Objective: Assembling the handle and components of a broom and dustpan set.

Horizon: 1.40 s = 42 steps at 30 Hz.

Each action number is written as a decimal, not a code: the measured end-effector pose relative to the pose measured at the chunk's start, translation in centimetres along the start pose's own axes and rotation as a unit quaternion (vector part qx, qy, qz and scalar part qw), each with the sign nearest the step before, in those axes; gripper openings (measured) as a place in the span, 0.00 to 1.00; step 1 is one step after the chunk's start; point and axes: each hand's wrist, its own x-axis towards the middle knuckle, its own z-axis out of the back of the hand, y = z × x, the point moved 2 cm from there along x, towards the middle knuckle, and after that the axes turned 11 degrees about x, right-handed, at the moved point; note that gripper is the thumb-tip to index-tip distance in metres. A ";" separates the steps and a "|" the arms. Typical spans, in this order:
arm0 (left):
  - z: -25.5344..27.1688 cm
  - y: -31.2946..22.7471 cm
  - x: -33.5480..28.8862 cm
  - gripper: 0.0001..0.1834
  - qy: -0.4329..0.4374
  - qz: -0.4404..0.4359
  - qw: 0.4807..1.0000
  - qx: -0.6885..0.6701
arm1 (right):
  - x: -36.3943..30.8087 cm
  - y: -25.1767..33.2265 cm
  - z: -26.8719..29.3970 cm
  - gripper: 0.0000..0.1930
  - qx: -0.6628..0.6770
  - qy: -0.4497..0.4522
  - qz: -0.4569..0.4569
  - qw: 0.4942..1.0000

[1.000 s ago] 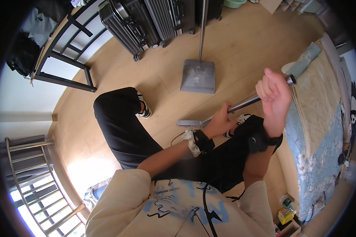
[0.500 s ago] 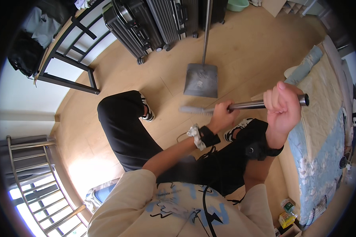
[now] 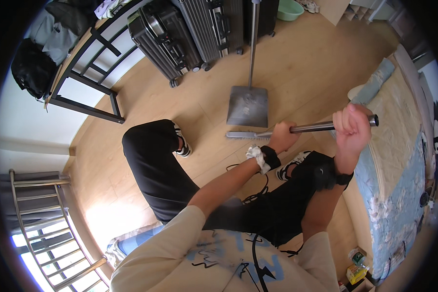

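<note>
Both my hands are closed round the metal handle of a broom (image 3: 312, 128). My left hand (image 3: 282, 137) grips it low, close to the grey brush head (image 3: 242, 135). My right hand (image 3: 353, 127) wraps round it near the top end, which pokes out to the right. The brush head lies low over the wooden floor, just in front of the near edge of a grey dustpan (image 3: 247, 108). That dustpan rests flat on the floor, its long metal handle (image 3: 254, 48) rising away from me. A small greyish pile of debris (image 3: 248, 101) shows in it.
Black suitcases (image 3: 166, 41) stand beyond the dustpan, with a green basin (image 3: 290, 9) farther right. A bed with blue floral bedding (image 3: 387, 204) runs along my right. To the left are a black metal frame (image 3: 90, 114) and a metal ladder (image 3: 39, 204). My shoes flank the broom.
The broom head has shifted slightly right and is sharper now. My left hand has moved a little right with it, and both hands keep their grip. The view has tilted slightly.
</note>
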 end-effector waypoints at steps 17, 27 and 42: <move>-1.3 1.0 0.6 0.13 -0.115 -0.059 0.983 0.132 | -0.5 0.3 1.6 0.20 0.003 -0.063 0.001 0.998; -2.7 1.7 -3.9 0.12 -0.059 0.006 0.994 0.096 | -0.1 -0.4 2.0 0.21 0.020 -0.065 -0.119 0.991; -1.4 0.4 -5.8 0.13 0.034 0.094 0.995 0.013 | -0.4 -0.5 0.1 0.21 0.030 -0.015 -0.161 0.986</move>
